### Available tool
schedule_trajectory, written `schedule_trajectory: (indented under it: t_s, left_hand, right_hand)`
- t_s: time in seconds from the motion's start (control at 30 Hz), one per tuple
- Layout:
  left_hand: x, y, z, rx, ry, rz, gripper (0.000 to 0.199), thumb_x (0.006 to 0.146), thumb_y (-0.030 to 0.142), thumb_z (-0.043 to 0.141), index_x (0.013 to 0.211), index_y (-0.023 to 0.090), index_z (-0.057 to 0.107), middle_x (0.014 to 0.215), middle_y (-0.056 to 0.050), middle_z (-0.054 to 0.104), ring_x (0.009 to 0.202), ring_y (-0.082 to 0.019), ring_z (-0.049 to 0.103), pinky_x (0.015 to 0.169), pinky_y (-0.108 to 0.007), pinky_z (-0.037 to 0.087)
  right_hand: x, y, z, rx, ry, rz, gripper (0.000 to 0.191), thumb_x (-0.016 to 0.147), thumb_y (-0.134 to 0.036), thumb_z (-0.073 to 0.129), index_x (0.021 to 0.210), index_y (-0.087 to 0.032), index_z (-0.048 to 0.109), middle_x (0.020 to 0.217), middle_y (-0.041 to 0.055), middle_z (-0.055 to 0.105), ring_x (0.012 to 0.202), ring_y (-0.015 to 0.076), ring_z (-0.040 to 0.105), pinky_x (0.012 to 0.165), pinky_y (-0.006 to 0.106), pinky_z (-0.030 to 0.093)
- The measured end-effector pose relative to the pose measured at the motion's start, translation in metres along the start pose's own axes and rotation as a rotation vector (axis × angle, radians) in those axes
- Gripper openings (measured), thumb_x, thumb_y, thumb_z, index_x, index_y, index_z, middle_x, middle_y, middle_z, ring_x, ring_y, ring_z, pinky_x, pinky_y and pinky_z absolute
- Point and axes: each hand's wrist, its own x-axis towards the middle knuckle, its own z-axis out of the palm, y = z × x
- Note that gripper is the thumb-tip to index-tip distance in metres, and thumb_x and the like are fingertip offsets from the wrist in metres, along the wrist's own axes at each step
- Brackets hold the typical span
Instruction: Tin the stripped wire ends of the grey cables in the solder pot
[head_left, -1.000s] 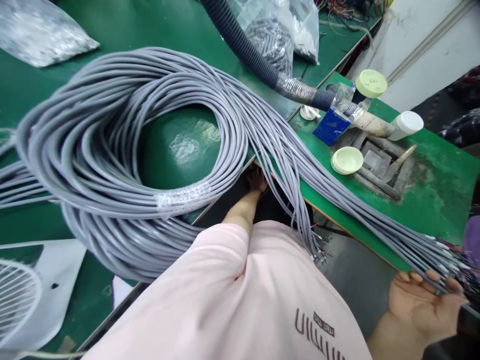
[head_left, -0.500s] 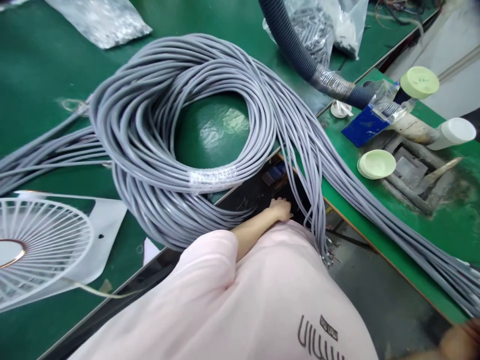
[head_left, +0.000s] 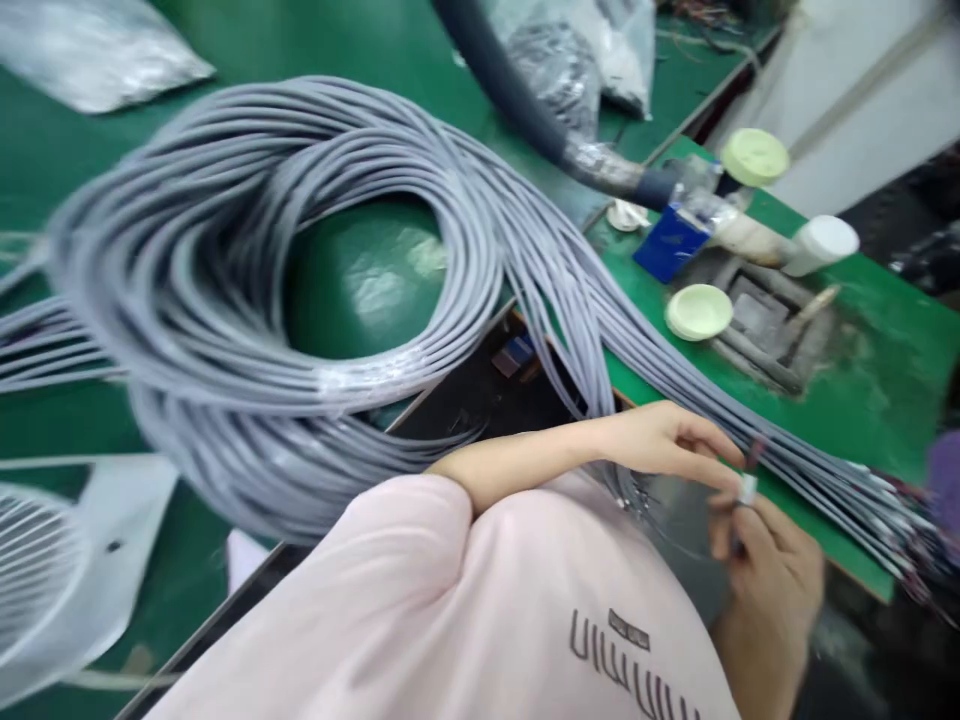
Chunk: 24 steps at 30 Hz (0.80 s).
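My right hand (head_left: pixel 776 565) is closed round the end of a thin grey cable at the lower right. A small white piece (head_left: pixel 747 489) and dark reddish wire tips (head_left: pixel 756 452) show above its fingers. My left hand (head_left: pixel 667 442) reaches across from the left, its thumb and forefinger tips brought together at that same cable end; motion blur hides the exact contact. Behind the hands, a bundle of grey cables (head_left: pixel 675 370) runs from a large coil (head_left: pixel 375 385) toward the right. Shorter cable ends (head_left: pixel 626 490) hang beneath my left forearm.
A white fan (head_left: pixel 45 560) lies at the left. On the green right-hand bench (head_left: pixel 900 400) are a sooty tray (head_left: pixel 780 375), a pale green cup (head_left: pixel 699 312) and a blue box (head_left: pixel 670 243). A dark flexible hose (head_left: pixel 510 85) hangs overhead. A gap separates the benches.
My left hand has moved right from the gap beside the hanging cables to the cable end. My right hand has come up into view with a cable. The camera view has shifted right.
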Motion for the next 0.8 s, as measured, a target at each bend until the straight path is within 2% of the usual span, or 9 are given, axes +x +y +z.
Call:
schedule_trajectory:
  t_s: [0.1, 0.23, 0.4, 0.8]
  left_hand:
    - [0.014, -0.013, 0.005, 0.010, 0.140, -0.021, 0.029, 0.071, 0.038, 0.076, 0.086, 0.013, 0.071, 0.069, 0.000, 0.065, 0.059, -0.007, 0.054, 0.056, -0.020, 0.043]
    - [0.017, -0.022, 0.006, -0.030, 0.249, -0.064, 0.031, 0.068, 0.040, 0.077, 0.081, 0.013, 0.071, 0.068, 0.000, 0.065, 0.056, -0.006, 0.053, 0.054, -0.019, 0.042]
    - [0.013, -0.027, 0.008, -0.004, 0.319, -0.063, 0.030, 0.071, 0.042, 0.076, 0.075, 0.013, 0.071, 0.067, -0.001, 0.066, 0.056, -0.006, 0.052, 0.055, -0.018, 0.042]
    - [0.012, -0.031, 0.012, -0.062, 0.434, -0.029, 0.027, 0.072, 0.038, 0.075, 0.065, 0.013, 0.067, 0.063, -0.001, 0.067, 0.053, -0.006, 0.052, 0.055, -0.019, 0.042]
  right_hand:
    - [0.002, -0.004, 0.013, -0.074, -0.131, 0.001, 0.021, 0.088, -0.035, 0.058, 0.083, -0.017, 0.069, 0.046, -0.0037, 0.051, 0.043, 0.0103, 0.042, 0.045, 0.025, 0.031]
    - [0.004, -0.006, 0.014, -0.080, -0.215, -0.016, 0.025, 0.091, -0.036, 0.052, 0.087, -0.018, 0.070, 0.044, -0.0046, 0.052, 0.040, 0.0091, 0.042, 0.046, 0.024, 0.033]
    - [0.001, -0.007, 0.020, -0.084, -0.219, 0.001, 0.024, 0.091, -0.035, 0.053, 0.086, -0.018, 0.069, 0.046, -0.0055, 0.053, 0.042, 0.0080, 0.046, 0.047, 0.021, 0.036]
    - [0.004, -0.005, 0.023, -0.070, -0.223, -0.020, 0.021, 0.091, -0.032, 0.054, 0.084, -0.018, 0.069, 0.047, -0.0059, 0.051, 0.042, 0.0067, 0.045, 0.046, 0.019, 0.036]
